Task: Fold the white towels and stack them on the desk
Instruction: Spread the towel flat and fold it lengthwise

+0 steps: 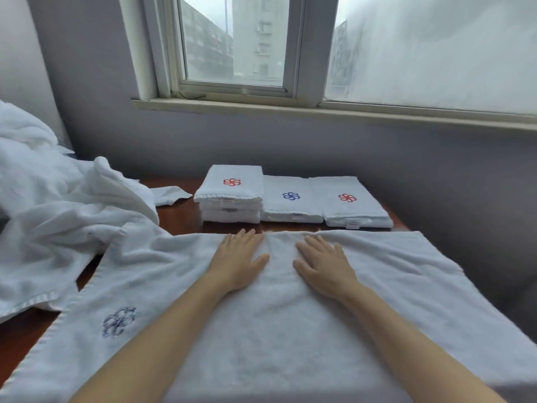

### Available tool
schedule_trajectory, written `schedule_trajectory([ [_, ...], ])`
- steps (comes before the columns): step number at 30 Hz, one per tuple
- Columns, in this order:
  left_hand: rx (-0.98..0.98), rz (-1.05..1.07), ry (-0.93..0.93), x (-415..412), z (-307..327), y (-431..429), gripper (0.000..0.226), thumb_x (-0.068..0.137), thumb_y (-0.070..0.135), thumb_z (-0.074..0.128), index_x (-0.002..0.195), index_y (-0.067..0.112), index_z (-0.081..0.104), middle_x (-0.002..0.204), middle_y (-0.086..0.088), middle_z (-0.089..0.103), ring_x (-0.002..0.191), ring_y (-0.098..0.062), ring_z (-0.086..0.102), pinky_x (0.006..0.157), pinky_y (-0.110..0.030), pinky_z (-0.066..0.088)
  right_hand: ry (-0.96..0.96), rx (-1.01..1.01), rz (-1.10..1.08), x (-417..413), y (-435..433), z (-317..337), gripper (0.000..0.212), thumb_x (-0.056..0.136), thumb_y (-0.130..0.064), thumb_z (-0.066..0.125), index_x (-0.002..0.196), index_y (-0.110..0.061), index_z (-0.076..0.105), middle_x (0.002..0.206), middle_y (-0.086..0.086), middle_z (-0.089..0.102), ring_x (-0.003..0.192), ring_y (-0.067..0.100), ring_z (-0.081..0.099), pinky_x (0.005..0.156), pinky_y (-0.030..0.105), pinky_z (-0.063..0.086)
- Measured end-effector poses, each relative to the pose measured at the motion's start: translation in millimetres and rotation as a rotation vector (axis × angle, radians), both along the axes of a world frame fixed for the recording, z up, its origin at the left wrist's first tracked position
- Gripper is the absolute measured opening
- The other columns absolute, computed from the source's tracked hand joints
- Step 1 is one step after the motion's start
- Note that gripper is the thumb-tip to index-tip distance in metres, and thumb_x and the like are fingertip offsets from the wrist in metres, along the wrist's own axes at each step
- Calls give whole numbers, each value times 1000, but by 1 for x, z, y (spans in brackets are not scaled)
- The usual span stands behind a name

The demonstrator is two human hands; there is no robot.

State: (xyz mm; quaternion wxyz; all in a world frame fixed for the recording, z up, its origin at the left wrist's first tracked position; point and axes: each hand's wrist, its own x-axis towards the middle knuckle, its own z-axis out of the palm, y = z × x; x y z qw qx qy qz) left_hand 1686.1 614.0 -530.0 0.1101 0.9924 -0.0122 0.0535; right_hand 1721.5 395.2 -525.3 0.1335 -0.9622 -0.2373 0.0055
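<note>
The left hand [241,258] and right hand [324,267] lie palm down on the towel [276,338]. They are side by side and a little apart, fingers straight and pressed flat near its far edge. The towel is spread wide across the near part of the desk [180,218]. A blue logo [119,321] shows on its left part, and its far left corner touches the heap [58,199] of unfolded white towels that covers the desk's left side.

Just beyond the fingertips, folded towels stand in a row at the back of the desk, close to the wall [436,170]. The tall stack [229,199], several towels high, has a red logo on top. The middle towel [290,205], with a blue logo, sits against its right side. The right towel [354,207], with a red logo, touches that one in turn. Above the wall is a window [232,39].
</note>
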Motion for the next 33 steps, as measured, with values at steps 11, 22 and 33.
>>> schedule_trajectory([
  [11,-186,22,-187,33,0,19,64,89,52,58,145,26,42,142,5,47,132,-15,39,111,-32,33,-208,33,-4,47,12,7,70,93,-51,47,155,-30,21,160,-9,23,148,14,12,117,32,10],
  [22,-192,80,-371,32,-2,20,13,88,30,65,97,23,60,96,5,52,94,-17,51,81,-33,44,-380,167,-175,61,10,0,19,81,-27,59,98,-22,66,98,-4,60,103,21,49,96,33,20],
  [33,-26,-49,-617,4,36,14,26,85,19,75,91,0,57,70,-12,63,61,-37,58,55,-38,42,-511,287,-52,41,-13,32,14,88,-10,65,90,-12,52,72,-1,54,71,25,51,118,50,20],
])
